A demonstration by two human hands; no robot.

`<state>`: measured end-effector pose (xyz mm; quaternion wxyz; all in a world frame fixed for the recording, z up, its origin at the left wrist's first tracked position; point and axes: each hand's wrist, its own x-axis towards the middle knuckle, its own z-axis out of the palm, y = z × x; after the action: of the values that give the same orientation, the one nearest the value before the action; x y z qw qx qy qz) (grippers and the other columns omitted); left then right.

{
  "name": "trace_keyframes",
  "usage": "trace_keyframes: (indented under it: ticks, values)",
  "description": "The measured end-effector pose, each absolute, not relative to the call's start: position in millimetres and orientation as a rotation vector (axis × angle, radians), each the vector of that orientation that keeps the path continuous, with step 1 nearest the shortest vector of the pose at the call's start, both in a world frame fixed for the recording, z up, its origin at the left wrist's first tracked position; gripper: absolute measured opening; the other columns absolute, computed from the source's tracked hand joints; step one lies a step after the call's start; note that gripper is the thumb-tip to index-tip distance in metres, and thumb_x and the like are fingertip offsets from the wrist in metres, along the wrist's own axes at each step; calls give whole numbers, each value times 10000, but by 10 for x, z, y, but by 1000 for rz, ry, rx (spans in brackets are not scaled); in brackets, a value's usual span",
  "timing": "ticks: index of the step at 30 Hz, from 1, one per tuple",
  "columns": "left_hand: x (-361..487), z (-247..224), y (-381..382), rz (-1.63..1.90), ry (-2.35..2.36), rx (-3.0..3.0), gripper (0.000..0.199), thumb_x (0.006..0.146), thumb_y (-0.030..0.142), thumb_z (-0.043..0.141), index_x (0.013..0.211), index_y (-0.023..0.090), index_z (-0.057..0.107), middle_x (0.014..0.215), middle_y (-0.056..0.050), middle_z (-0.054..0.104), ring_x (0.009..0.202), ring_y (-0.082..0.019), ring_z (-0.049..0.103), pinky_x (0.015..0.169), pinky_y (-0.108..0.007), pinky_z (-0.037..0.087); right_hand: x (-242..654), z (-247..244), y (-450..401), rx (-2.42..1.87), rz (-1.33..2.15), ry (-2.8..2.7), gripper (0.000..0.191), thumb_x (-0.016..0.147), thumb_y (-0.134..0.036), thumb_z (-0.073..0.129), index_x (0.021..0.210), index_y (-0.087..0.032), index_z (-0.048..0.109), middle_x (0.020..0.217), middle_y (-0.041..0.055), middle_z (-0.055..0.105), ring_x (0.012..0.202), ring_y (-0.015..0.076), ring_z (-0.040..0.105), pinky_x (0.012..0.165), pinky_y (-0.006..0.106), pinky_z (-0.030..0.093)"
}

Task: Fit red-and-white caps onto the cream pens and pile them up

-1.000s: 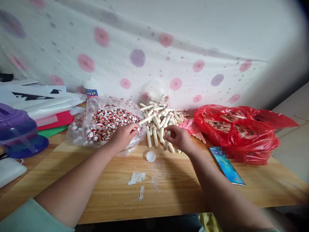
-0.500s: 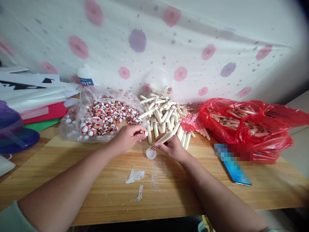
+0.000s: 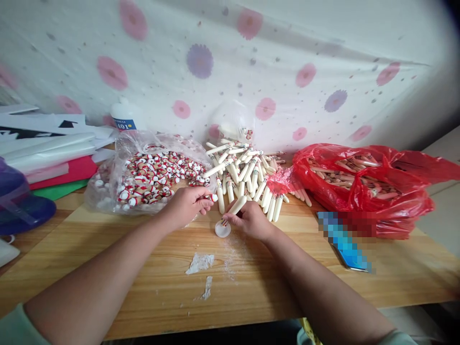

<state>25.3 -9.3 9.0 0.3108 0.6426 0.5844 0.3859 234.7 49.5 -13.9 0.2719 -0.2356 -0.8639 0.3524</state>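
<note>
My left hand [image 3: 187,207] pinches a small red-and-white figure piece [image 3: 214,197] between thumb and fingers, its white end sticking out to the right. In my right hand [image 3: 253,220] is a cream multicolour pen [image 3: 238,205], tilted, with its end that bears the coloured sliders pointing down over a small round white dish [image 3: 217,232]. Whether the pen touches the dish's contents I cannot tell. Just beyond both hands lies a heap of similar cream pens [image 3: 251,167]. Left of the heap, a clear plastic bag [image 3: 118,158] lies open with many small red, white and brown pieces.
At right are a red plastic bag [image 3: 402,211] of pink-looking pens and a phone [image 3: 345,244]. Scraps of white film [image 3: 200,263] lie in front of the dish. A white bottle [image 3: 123,115], stacked sheets [image 3: 53,143] and a purple-blue object [image 3: 25,201] stand left.
The pen in my right hand has tipped to a steeper angle over the dish. My left hand keeps its piece in nearly the same place. The whole view has shifted slightly.
</note>
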Motion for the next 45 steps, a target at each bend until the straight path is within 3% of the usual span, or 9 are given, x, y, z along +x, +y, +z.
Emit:
trace_keyframes:
  ticks: [5, 10, 28, 36, 45]
  values:
    - [318, 102, -136, 951, 1482, 1767, 146, 810, 265, 508, 712, 185, 579, 567, 29, 588, 536, -100, 553, 538, -215, 419, 2362, -91, 507, -665, 1404, -1562, 316, 810, -464, 631, 732, -161, 587, 514, -26, 545, 420, 89, 470, 397, 201, 355]
    - [410, 97, -185, 901, 1378, 1772, 207, 848, 274, 476, 662, 188, 507, 580, 34, 553, 533, -88, 510, 527, -208, 386, 2340, -13, 451, -567, 1506, -1211, 312, 745, -447, 702, 775, -156, 594, 487, -24, 571, 385, 83, 483, 372, 185, 369]
    - [509, 132, -274, 867, 1411, 1799, 244, 869, 353, 431, 677, 206, 467, 524, 42, 473, 476, -106, 433, 487, -235, 329, 2227, -129, 262, -455, 1219, -1376, 177, 819, -369, 660, 794, -197, 625, 602, -14, 579, 508, 106, 511, 475, 234, 414]
    - [506, 95, -264, 870, 1505, 2097, 148, 869, 271, 463, 804, 201, 575, 712, -21, 619, 689, -164, 561, 647, -273, 398, 2268, -97, 301, -519, 1202, -1455, 193, 801, -371, 674, 751, -194, 616, 574, -20, 554, 489, 101, 485, 457, 226, 375]
    - [521, 77, -273, 813, 1595, 2195, 179, 854, 268, 478, 704, 206, 553, 666, -33, 615, 633, -176, 553, 602, -282, 381, 2208, -202, 349, -574, 1214, -1501, 251, 806, -412, 646, 714, -184, 595, 545, -21, 546, 472, 101, 478, 455, 231, 377]
